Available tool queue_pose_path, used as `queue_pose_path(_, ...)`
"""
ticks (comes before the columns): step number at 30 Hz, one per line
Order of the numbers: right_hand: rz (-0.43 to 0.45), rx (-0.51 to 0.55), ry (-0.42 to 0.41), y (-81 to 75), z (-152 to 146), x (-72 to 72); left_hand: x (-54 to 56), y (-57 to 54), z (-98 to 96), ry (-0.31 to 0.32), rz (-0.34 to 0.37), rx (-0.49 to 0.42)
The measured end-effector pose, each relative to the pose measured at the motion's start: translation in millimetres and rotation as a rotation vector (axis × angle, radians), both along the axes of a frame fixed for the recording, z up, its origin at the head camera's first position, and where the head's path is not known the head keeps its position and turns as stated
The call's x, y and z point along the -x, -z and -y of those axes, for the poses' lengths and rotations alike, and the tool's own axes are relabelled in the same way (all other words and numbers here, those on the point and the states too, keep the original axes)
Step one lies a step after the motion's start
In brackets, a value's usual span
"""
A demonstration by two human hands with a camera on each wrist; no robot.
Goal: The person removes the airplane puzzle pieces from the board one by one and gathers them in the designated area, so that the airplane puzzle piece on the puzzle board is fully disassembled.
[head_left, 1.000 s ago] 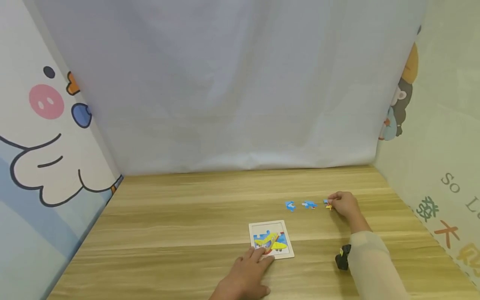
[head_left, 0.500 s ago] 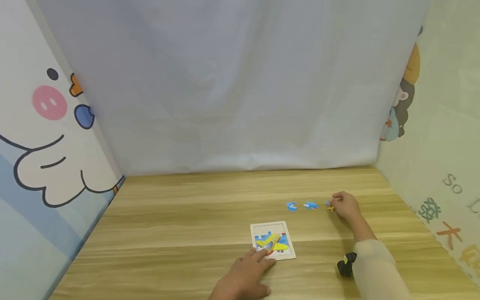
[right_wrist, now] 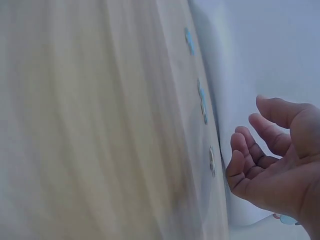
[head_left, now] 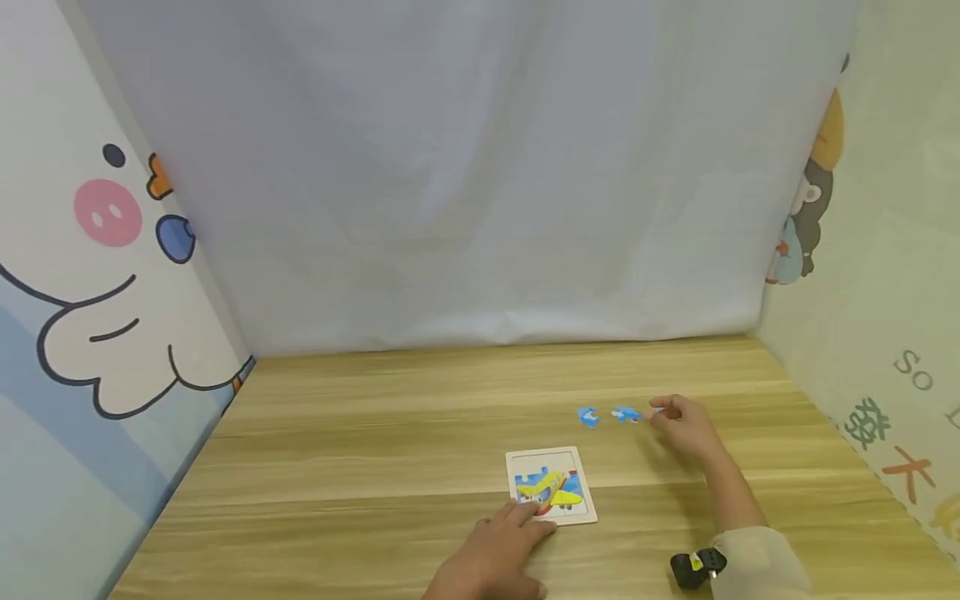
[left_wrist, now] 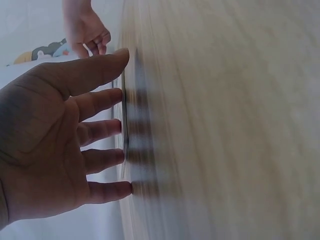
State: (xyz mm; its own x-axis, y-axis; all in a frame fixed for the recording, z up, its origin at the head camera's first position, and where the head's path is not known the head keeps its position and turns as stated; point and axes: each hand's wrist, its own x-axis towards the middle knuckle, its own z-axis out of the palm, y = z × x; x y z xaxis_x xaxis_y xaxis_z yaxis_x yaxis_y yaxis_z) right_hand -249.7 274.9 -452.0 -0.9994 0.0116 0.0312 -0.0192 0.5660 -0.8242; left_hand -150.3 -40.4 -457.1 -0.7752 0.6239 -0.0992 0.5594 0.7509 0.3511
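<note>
A: Starting at your left — how far along are you?

B: Your left hand (head_left: 498, 550) is spread, fingers fairly straight and gripping nothing, its fingertips resting on the near-left part of the puzzle tray (head_left: 553, 461). Just beyond those fingertips the airplane picture (head_left: 551, 490) is laid in. The strip farthest from that hand is bare, so I'd judge you past halfway, though your fingers hide the near-left corner.

A: And what's left for you, going right?

B: On the surface (head_left: 375, 433), beyond that hand and to its right, lies a first blue piece (head_left: 587, 414). Next comes a second blue piece (head_left: 626, 414), just beside the fingertips of your right hand (head_left: 684, 429). A third piece (right_wrist: 212, 161) lies by that hand, mostly covered from above. Those three look like what the bare strip lacks.

A: Are you holding the third?

B: No — in the right wrist view your thumb and forefinger stand narrowly apart, the other fingers loosely curled, and the piece lies clear of them.

A: What differs from a second ago?

B: Your right hand has shifted left, hiding the third piece's yellow part. Your left hand rests on the tray as before, and nothing more is laid in.
</note>
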Motion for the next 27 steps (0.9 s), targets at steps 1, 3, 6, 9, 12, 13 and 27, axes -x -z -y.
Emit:
queue_pose_path(1,0.001,0.011,0.007,0.1,2,-2.7,-0.5,-0.1,-0.1,0.001,-0.005,-0.006)
queue_pose_path(3,0.000,0.034,0.017,0.2,7,-7.9,-1.2,-0.6,-1.0,-0.004,0.001,-0.009)
queue_pose_path(6,-0.008,0.057,0.021,-0.2,15,-13.8,-1.8,-1.2,-2.0,-0.017,0.024,-0.003)
queue_pose_path(9,-0.014,0.072,0.018,-1.5,22,-18.0,-1.9,-0.6,-2.6,-0.018,0.027,0.009)
queue_pose_path(12,0.004,0.090,0.004,-2.3,28,-21.5,-2.5,0.6,-2.9,-0.017,0.015,0.023)
queue_pose_path(13,0.008,0.102,0.000,-2.2,30,-22.9,-2.9,0.9,-3.2,-0.015,0.010,0.029)
queue_pose_path(27,-0.007,0.204,-0.069,3.6,65,-28.8,-5.3,-0.6,-4.5,-0.031,0.042,0.056)
